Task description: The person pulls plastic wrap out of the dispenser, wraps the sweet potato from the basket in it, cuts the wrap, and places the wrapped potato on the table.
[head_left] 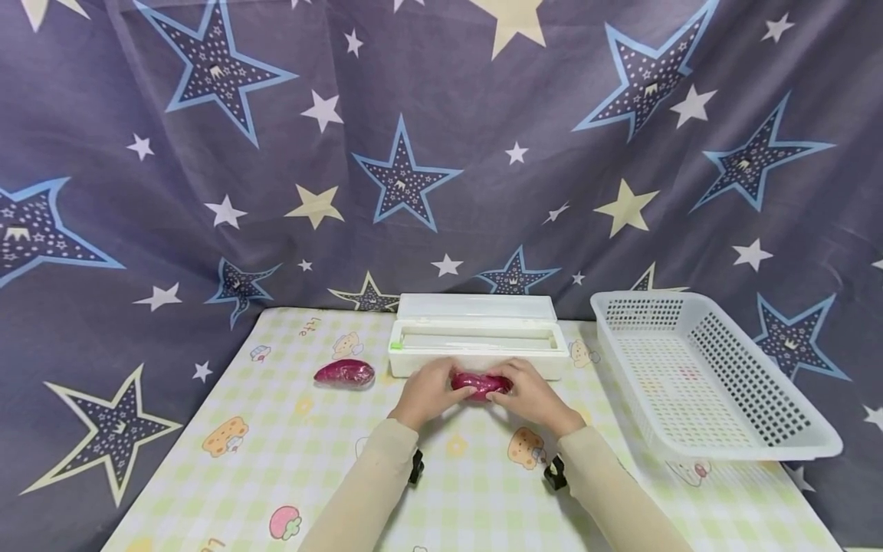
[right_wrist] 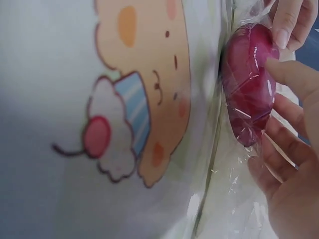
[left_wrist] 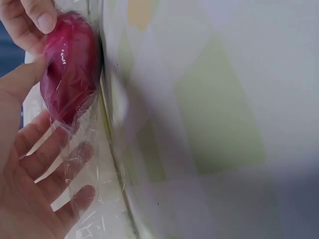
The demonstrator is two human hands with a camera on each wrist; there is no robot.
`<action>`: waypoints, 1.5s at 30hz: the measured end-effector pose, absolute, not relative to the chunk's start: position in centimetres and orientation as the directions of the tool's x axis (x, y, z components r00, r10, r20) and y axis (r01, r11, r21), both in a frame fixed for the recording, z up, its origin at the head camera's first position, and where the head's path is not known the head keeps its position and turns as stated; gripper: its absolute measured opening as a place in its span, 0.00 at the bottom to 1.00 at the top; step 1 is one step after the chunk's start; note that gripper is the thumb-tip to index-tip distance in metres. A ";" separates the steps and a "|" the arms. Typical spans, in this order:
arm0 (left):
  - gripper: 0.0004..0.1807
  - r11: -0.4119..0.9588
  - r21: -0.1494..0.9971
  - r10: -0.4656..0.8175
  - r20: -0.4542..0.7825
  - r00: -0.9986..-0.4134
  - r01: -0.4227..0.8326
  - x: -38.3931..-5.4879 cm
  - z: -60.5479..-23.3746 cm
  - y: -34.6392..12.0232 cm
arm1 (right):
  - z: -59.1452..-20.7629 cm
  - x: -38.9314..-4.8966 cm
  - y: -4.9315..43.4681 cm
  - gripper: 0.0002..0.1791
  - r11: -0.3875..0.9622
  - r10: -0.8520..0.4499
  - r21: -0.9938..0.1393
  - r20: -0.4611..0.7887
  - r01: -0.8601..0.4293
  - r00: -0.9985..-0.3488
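Note:
In the head view a purple-red oblong vegetable (head_left: 476, 386) in clear plastic film lies crosswise between both hands, close over the table. My left hand (head_left: 432, 391) holds its left end, my right hand (head_left: 527, 391) its right end. Each thumb presses on the near side in the wrist views, while the fingers curve behind. Loose film (left_wrist: 92, 164) trails past the vegetable's tapered end over the left fingers. Wrinkled film (right_wrist: 241, 184) also hangs by the right fingers. Directly behind the hands stands a white cling-film box (head_left: 476, 360), its lid raised.
A second film-wrapped purple-red vegetable (head_left: 345, 373) lies left of the box. To the right stands a white perforated plastic basket (head_left: 638, 406). A checked cartoon-print cloth (head_left: 331, 475) covers the table, and a star-patterned curtain (head_left: 483, 207) hangs behind it.

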State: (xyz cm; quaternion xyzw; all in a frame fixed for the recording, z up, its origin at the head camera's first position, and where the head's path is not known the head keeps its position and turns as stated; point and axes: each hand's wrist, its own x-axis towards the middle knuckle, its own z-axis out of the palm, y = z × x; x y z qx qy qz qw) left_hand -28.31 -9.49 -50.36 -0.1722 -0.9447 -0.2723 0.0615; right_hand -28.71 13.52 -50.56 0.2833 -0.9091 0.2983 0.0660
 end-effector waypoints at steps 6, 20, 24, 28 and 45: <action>0.26 0.818 0.450 0.292 0.211 -0.933 0.358 -28.0 -50.4 -9.6 | -50.4 -28.5 13.8 0.20 0.669 -0.451 -0.511 0.298 -0.540 -0.841; 0.21 0.799 0.455 0.296 0.272 -0.916 0.393 -27.6 -49.8 -10.6 | -49.0 -29.4 17.3 0.10 0.661 -0.205 -0.510 0.582 -0.550 -0.787; 0.19 0.783 0.482 0.286 0.283 -0.915 0.394 -27.6 -49.8 -10.9 | -49.1 -29.9 18.7 0.11 0.686 -0.130 -0.499 0.633 -0.530 -0.763; 0.18 0.769 0.502 0.283 0.288 -0.915 0.396 -27.4 -49.5 -11.0 | -49.5 -30.2 19.7 0.13 0.701 -0.051 -0.537 0.618 -0.469 -0.784; 0.17 0.714 0.574 0.299 0.269 -0.916 0.401 -27.2 -49.3 -12.1 | -50.2 -31.1 21.7 0.29 0.697 -0.008 -0.658 0.389 -0.284 -0.921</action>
